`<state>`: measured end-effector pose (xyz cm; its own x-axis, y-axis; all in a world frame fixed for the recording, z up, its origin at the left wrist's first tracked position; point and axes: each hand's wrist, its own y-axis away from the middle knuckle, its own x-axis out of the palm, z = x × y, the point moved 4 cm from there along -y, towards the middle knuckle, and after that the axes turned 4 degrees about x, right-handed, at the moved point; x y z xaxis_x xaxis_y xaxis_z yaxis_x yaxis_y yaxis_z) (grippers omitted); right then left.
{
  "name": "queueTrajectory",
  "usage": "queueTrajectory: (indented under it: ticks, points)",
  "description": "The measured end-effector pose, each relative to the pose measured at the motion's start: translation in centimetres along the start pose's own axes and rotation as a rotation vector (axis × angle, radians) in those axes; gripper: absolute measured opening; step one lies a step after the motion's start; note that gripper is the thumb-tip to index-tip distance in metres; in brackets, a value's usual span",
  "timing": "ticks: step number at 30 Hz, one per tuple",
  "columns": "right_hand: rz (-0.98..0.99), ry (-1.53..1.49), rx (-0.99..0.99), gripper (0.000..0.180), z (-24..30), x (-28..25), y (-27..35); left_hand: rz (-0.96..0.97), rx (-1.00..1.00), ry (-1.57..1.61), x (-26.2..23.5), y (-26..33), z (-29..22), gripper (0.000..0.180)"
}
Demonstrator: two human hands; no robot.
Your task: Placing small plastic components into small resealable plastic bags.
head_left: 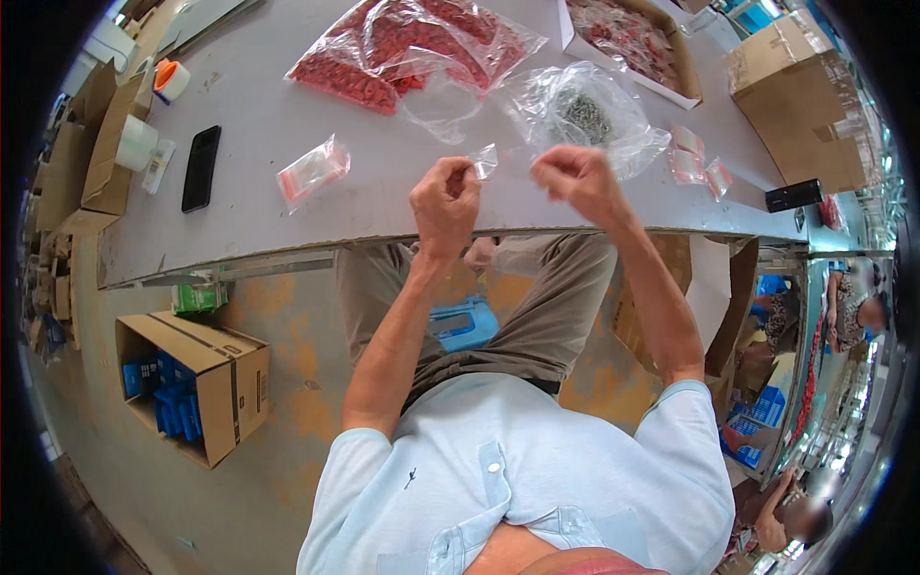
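My left hand [446, 201] is closed over the table's near edge, pinching a small clear plastic bag [485, 161] that sticks out past its fingertips. To its right my right hand [581, 182] has thumb and fingers drawn together, a little smeared by motion. Whatever sits between those fingers is too small or hidden to make out. Just beyond the right hand lies an open clear bag of small metal screws or similar parts [583, 117]. Farther off, a big clear bag of small red pieces [383, 59] spreads over the table. A stack of small empty-looking bags [313, 172] lies left of my left hand.
Several small filled packets [687, 153] and a black cylinder [793, 195] lie right, near a cardboard box [800, 96]. A white-rimmed box of packets [628, 43] stands behind. Left are a phone [200, 169] and tape roll [171, 81]. An open carton [235, 383] stands on the floor.
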<state>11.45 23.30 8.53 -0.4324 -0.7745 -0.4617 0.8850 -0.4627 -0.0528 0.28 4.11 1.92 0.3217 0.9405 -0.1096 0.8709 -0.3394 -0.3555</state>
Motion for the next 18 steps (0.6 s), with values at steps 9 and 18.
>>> queueTrajectory:
  ticks: [9,18]
  points:
    - [0.322,-0.524,0.458,0.020,-2.4,5.9,0.6,0.007,0.218,-0.090,0.0,0.5,-1.4,0.010]
    - [0.210,-0.500,0.369,0.024,-2.0,7.4,0.1,0.033,0.239,-0.106,-0.6,0.5,-1.2,0.010]
